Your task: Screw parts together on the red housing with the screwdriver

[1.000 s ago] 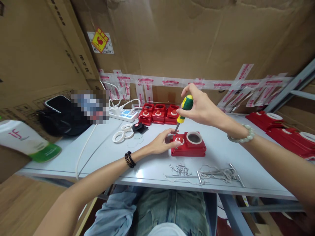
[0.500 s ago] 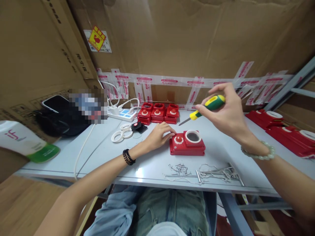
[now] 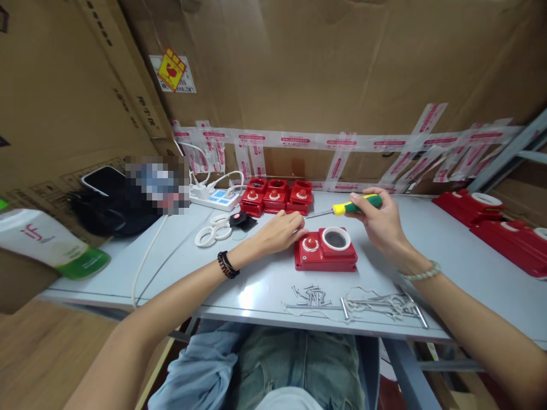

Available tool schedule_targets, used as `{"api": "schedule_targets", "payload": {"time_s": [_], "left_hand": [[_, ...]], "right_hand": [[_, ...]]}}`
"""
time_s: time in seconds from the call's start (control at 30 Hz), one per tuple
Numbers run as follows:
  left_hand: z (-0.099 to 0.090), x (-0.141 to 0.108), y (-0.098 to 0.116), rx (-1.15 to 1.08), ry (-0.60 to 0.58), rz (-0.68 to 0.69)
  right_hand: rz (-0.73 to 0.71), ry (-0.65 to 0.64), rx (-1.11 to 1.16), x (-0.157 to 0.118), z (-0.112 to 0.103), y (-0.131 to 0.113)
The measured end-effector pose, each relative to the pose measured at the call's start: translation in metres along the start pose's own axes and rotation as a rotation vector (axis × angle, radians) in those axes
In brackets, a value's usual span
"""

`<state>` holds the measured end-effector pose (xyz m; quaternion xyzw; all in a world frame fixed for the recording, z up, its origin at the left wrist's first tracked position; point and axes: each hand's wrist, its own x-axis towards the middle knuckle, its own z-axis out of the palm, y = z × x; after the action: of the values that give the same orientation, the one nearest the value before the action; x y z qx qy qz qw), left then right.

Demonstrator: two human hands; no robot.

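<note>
Head view: our right hand [image 3: 381,221] grips the green-and-yellow screwdriver [image 3: 339,209], tip near our curled left hand [image 3: 280,232] (whether pinching anything, we cannot tell) beside the red enclosure [image 3: 327,263] on the tabletop [image 3: 262,277]; steadying both would serve us best.

The red box [image 3: 325,260] lies flat between the front and back edges of the bench [image 3: 192,262], with a red knob [image 3: 310,243] and a white-ringed dark disc [image 3: 335,238] on top. The green-and-yellow screwdriver [image 3: 341,209] is nearly level, its shaft [image 3: 320,214] pointing leftward.
</note>
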<state>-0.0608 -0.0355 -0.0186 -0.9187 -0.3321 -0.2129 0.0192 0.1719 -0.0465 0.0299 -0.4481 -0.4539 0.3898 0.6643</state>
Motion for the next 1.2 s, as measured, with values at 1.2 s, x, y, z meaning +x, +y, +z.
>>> {"api": "schedule_targets", "payload": {"time_s": [1.2], "left_hand": [[0.002, -0.032, 0.032, -0.497, -0.048, -0.191]], "right_hand": [[-0.730, -0.146, -0.424, -0.044, 0.025, -0.043]]}}
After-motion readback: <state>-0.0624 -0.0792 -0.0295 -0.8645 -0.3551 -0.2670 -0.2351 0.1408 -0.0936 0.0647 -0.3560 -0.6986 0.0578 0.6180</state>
